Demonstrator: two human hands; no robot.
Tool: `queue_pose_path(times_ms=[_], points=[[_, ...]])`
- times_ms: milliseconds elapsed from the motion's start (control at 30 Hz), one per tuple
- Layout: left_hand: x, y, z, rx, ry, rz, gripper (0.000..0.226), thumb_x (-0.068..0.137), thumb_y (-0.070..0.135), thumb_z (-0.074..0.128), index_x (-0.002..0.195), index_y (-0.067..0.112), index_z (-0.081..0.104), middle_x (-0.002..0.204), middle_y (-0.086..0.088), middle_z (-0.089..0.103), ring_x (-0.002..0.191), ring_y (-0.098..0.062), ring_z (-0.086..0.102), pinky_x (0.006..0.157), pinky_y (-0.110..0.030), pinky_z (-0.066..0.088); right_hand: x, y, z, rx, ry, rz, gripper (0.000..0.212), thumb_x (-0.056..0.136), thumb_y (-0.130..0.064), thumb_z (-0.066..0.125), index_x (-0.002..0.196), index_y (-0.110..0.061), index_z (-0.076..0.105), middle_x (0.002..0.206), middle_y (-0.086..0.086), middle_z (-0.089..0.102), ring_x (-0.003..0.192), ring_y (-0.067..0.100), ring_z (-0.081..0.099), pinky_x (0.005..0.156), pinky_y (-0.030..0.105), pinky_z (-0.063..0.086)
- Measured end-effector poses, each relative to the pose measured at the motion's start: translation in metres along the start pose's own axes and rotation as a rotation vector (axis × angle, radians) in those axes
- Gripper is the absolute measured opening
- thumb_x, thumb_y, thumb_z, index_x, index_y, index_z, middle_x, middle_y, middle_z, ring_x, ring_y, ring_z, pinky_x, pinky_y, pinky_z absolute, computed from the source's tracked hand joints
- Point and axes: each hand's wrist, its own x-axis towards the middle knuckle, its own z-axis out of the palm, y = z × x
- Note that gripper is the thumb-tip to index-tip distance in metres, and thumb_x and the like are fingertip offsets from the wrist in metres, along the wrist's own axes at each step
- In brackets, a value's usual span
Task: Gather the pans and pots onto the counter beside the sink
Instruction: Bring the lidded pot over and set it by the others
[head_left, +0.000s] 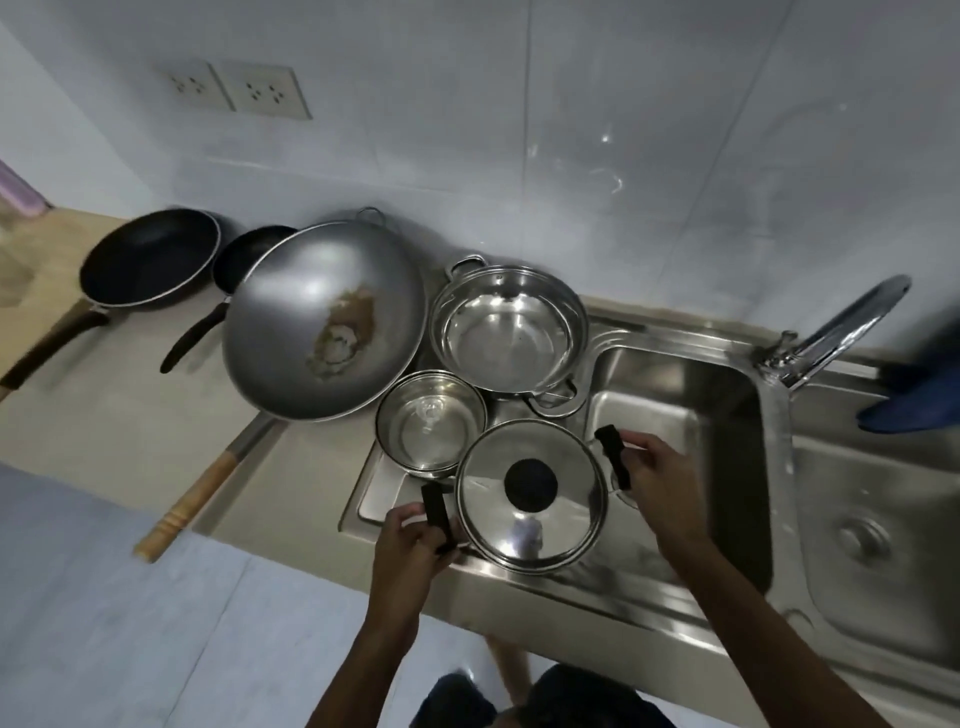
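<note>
Far left on the counter (124, 436) sits the big black pan (150, 257), its dark handle running off toward the left edge. Right beside it, a smaller black pan (244, 254), partly tucked behind the wok (324, 319) and touching its rim. The wok is grey, tilted a little, with a brownish patch in its bowl (residue or wear, hard to say), and its wooden handle (192, 499) juts out over the counter's front edge.

Moving right onto the steel drainboard (374, 499): a small steel pot (431, 421) with a glass lid lying inside it, and behind that a wide steel pan (509, 332) with loop handles, standing open and shiny.

Now the action! The lidded pot (532, 496), steel lid with a black knob, is over the front of the drainboard, right at the edge of the sink (748, 467). Whether its base touches the steel I cannot tell. The left hand (410, 545) is wrapped around the pot's left black handle; the right hand (657, 473) grips the right black handle, fingers curled over it. Both arms reach in from the bottom.

Further right, the sink basin, then the chrome tap (841, 332) curving over it, and something blue (904, 410) at the far right edge (blurred).
</note>
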Motion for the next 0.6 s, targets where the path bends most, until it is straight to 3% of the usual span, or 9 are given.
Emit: queue_pose_path(times_ms=[100,300,467,600], points=[[0.010,-0.002,-0.006,0.022,-0.027,0.008,0.030,0.092,-0.006,0.060,0.118,0.009,0.059,0.096,-0.014,0.079,0.098,-0.033,0.076,0.078,-0.037,0.063,-0.002,0.000,0.004,0.041,0.018,0.014,0.028,0.092,-0.011,0.057,0.110,-0.022,0.074,0.087,0.002,0.079,0.076,0.021,0.073,0.080,0.048,0.061],[0.028,0.005,-0.014,0.044,-0.134,0.001,0.030,0.093,-0.007,0.059,0.117,0.010,0.059,0.108,-0.020,0.075,0.103,-0.035,0.074,0.084,-0.051,0.063,-0.007,-0.003,0.010,0.012,0.081,-0.015,0.029,0.096,-0.005,0.052,0.114,-0.014,0.073,0.084,0.004,0.077,0.058,0.002,0.069,0.066,0.033,0.058],[0.030,0.011,-0.016,0.046,-0.175,-0.011,0.031,0.094,-0.006,0.060,0.119,0.011,0.058,0.117,-0.020,0.070,0.103,-0.029,0.074,0.075,-0.039,0.064,-0.011,-0.010,0.013,-0.024,0.113,-0.004,0.029,0.097,-0.007,0.052,0.117,-0.015,0.071,0.093,0.007,0.078,0.065,0.008,0.072,0.068,0.032,0.056],[0.029,0.011,-0.016,0.053,-0.169,-0.022,0.029,0.094,-0.006,0.058,0.119,0.008,0.057,0.119,-0.021,0.069,0.107,-0.032,0.072,0.078,-0.043,0.065,-0.013,-0.010,0.016,-0.050,0.128,-0.014,0.030,0.097,-0.009,0.051,0.118,-0.016,0.071,0.091,0.006,0.077,0.062,0.004,0.068,0.062,0.024,0.051]])
